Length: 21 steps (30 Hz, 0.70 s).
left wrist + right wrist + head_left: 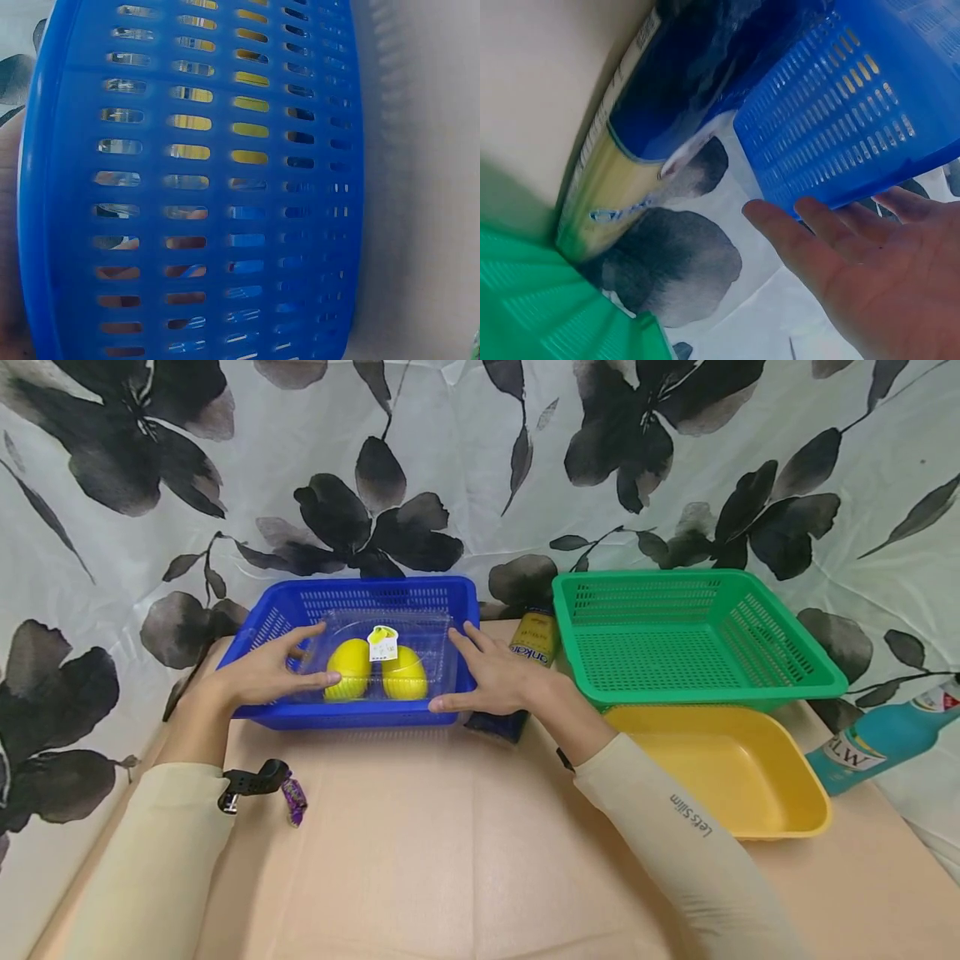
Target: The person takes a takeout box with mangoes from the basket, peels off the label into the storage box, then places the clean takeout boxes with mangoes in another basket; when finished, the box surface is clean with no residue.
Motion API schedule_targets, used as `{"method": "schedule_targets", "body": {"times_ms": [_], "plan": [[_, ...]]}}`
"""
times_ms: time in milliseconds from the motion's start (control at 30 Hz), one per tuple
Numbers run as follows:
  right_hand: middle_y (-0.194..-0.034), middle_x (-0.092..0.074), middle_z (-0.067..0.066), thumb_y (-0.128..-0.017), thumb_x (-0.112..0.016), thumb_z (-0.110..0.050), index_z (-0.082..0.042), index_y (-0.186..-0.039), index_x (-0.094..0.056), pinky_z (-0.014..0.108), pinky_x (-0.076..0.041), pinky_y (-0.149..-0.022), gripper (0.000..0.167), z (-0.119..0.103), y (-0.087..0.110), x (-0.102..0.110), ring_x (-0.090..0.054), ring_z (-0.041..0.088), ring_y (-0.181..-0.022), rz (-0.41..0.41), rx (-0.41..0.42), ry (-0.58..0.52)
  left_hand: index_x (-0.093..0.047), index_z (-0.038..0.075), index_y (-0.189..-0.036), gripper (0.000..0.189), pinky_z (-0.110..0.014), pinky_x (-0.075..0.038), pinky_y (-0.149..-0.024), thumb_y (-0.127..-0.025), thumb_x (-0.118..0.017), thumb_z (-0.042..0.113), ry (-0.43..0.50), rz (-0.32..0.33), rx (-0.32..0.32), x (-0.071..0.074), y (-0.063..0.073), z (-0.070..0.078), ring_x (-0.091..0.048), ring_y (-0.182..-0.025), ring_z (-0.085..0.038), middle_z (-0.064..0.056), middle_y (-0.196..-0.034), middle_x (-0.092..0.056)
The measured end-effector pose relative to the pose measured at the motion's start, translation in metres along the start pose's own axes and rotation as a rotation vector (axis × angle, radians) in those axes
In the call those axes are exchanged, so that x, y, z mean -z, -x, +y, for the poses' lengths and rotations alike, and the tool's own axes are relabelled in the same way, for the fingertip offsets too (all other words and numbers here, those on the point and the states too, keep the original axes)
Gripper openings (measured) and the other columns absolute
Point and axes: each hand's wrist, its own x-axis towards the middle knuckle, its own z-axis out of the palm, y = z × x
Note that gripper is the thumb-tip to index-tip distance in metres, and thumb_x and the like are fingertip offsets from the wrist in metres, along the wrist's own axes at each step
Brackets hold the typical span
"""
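A clear plastic box (438, 672) with two yellow fruits (348, 670) and a white label (383, 643) sits inside the blue basket (352, 717). My left hand (262, 672) reaches over the basket's left rim, its thumb and index finger stretched to the box's left side. On the opposite side, my right hand (495, 677) is spread over the basket's right rim, fingertips right at the box's edge. In the right wrist view, the fingers of this hand (885, 262) are extended beside the basket wall. Yellow shows through the basket's slots in the left wrist view.
A blue-and-yellow packet (534, 639) lies between the blue basket and a green basket (697, 697). In front of the green one is a yellow tray (750, 831), with a turquoise bottle (877, 739) tilted at its right. A purple-wrapped candy (295, 799) lies near the left wrist strap.
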Motion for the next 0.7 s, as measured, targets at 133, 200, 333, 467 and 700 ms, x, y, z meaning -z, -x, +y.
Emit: {"method": "schedule_targets", "body": {"times_ms": [133, 200, 333, 467, 700], "plan": [[-0.174, 0.008, 0.009, -0.085, -0.060, -0.080, -0.019, -0.166, 0.010, 0.050, -0.015, -0.128, 0.123, -0.001, 0.001, 0.003, -0.001, 0.030, -0.160, 0.003, 0.031, -0.009, -0.004, 0.024, -0.167, 0.106, -0.076, -0.040, -0.102, -0.091, -0.068, 0.062, 0.014, -0.006, -0.023, 0.002, -0.003, 0.001, -0.039, -0.137, -0.056, -0.035, -0.158, -0.030], [-0.174, 0.007, 0.008, -0.084, -0.060, -0.079, -0.018, -0.165, 0.014, 0.048, -0.014, -0.128, 0.125, -0.002, 0.002, 0.004, -0.001, 0.028, -0.160, 0.012, 0.040, -0.014, -0.003, 0.026, -0.167, 0.106, -0.076, -0.040, -0.102, -0.092, -0.067, 0.062, 0.022, -0.008, -0.027, 0.003, -0.003, 0.001, -0.040, -0.136, -0.056, -0.035, -0.158, -0.029], [-0.174, 0.004, 0.009, -0.085, -0.060, -0.079, -0.020, -0.164, 0.017, 0.049, -0.017, -0.128, 0.125, -0.006, 0.002, 0.003, -0.004, 0.029, -0.160, 0.027, 0.053, 0.001, 0.000, 0.030, -0.167, 0.104, -0.076, -0.039, -0.103, -0.093, -0.067, 0.060, 0.068, 0.002, -0.030, 0.007, 0.002, 0.002, -0.038, -0.136, -0.055, -0.034, -0.159, -0.025], [-0.174, 0.002, 0.012, -0.086, -0.058, -0.078, -0.023, -0.163, 0.019, 0.051, -0.018, -0.127, 0.122, -0.010, 0.004, 0.002, -0.006, 0.033, -0.159, 0.027, 0.055, 0.040, -0.003, 0.034, -0.167, 0.099, -0.070, -0.048, -0.099, -0.094, -0.067, 0.057, 0.128, 0.019, -0.047, 0.009, 0.008, 0.005, -0.046, -0.130, -0.052, -0.032, -0.157, -0.026], [-0.173, 0.004, 0.015, -0.087, -0.058, -0.076, -0.024, -0.162, 0.023, 0.052, -0.021, -0.126, 0.122, -0.009, 0.014, 0.005, -0.005, 0.035, -0.159, 0.035, 0.054, 0.099, -0.008, 0.038, -0.166, 0.090, -0.070, -0.049, -0.098, -0.097, -0.064, 0.053, 0.164, 0.054, -0.094, 0.014, 0.014, 0.010, -0.068, -0.108, -0.045, -0.032, -0.154, -0.030]]}}
